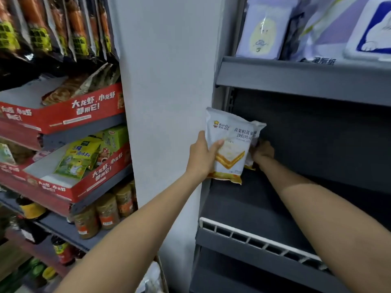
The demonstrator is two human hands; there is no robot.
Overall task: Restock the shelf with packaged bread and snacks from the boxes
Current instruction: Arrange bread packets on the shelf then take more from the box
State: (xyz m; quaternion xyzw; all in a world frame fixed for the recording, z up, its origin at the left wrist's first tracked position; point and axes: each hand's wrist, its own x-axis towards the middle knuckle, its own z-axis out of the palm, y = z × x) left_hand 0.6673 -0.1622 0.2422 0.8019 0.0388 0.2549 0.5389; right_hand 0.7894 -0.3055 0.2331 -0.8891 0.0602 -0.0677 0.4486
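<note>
Both hands are up at the far left end of the dark grey shelf [264,208], right next to the white pillar [167,102]; the left hand [203,157] has the front bread packet [229,144] by its left edge, thumb across the printed face and the rest of the fingers wrapped round behind, so a fairly narrow clamp on the pack; the packet stands upright, long axis running up and down, leaning a touch to the left at the top, printed face turned out toward the camera, orange bottom seam right down at the shelf surface, though I can't tell if it's actually touching.

The right hand [263,153] is tucked in behind and to the right of that pack, fingers curled round the lower edge of a second bread packet [257,132]; only a sliver of that one shows, peeking out past the right side of the front pack, also upright from what I can see; how tight the fingers are on it I can't really tell since they're mostly hidden.

Other stuff: a white slotted rail [254,235] runs along the shelf's front lip; the shelf above holds pale purple tissue packs [264,28]; over on the left, red display cartons [69,115] with green seasoning bags [78,157], and jars [105,212] one level lower.
</note>
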